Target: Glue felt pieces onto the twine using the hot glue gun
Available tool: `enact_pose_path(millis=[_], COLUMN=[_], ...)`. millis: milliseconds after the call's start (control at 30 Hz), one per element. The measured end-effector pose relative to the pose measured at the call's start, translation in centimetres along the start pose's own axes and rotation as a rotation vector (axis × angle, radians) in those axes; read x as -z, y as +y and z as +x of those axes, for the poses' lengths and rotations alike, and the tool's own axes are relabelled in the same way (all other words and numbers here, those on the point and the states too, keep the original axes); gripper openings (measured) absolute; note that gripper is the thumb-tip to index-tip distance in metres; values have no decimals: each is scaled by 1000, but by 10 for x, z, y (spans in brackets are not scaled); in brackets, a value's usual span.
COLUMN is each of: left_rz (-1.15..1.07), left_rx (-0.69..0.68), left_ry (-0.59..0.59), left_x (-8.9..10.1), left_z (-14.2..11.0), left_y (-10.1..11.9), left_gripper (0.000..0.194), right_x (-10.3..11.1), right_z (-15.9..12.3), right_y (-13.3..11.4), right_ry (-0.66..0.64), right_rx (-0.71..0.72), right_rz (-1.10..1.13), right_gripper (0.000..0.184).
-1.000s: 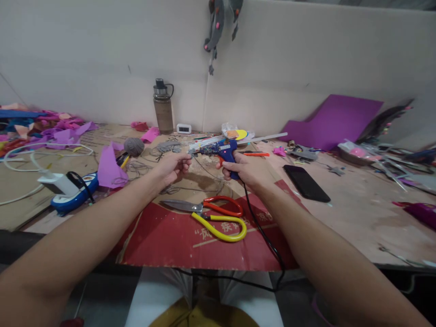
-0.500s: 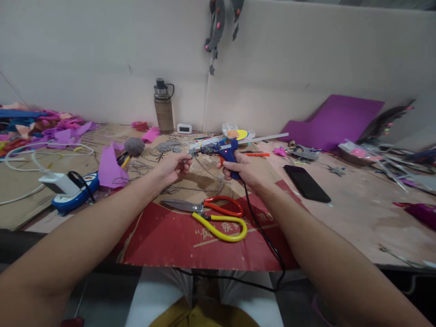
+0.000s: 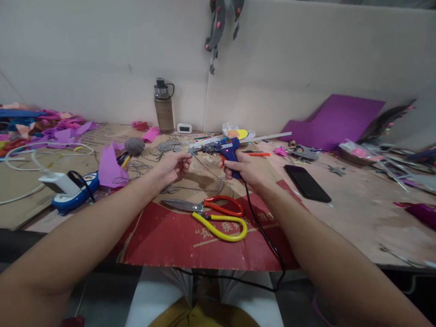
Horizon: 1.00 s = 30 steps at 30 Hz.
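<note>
Above the cardboard, the right hand, its fingers wrapped round the handle, has drawn the glue gun slightly rightward over the last half-second while the left hand has hardly stirred, which I take to be an easing back of the nozzle in the gluing work. The gun is blue with an orange-red trigger (a tiny red light shows on its side), its white glue stick jutting out behind. At its front end, the left thumb and forefinger seem to pinch a small greyish piece, too blurred to make out.
</note>
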State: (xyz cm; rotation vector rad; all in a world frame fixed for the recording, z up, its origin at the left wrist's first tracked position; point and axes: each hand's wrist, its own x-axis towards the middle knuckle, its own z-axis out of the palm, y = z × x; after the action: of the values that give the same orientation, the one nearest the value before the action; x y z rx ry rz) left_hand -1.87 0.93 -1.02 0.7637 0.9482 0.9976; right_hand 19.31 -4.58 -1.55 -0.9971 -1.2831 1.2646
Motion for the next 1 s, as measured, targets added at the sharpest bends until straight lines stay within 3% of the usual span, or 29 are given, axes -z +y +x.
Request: enact_pose_path(millis=[1000], left_rz=[44], left_rx=[-27], left_ry=[15], left_x=[-2], left_z=[-2], left_y=[-1], left_gripper=[18], right_x=[5], right_z=[5], right_y=[9], right_ry=[-10], right_rx=[56], right_rz=[-128], right_gripper=[25])
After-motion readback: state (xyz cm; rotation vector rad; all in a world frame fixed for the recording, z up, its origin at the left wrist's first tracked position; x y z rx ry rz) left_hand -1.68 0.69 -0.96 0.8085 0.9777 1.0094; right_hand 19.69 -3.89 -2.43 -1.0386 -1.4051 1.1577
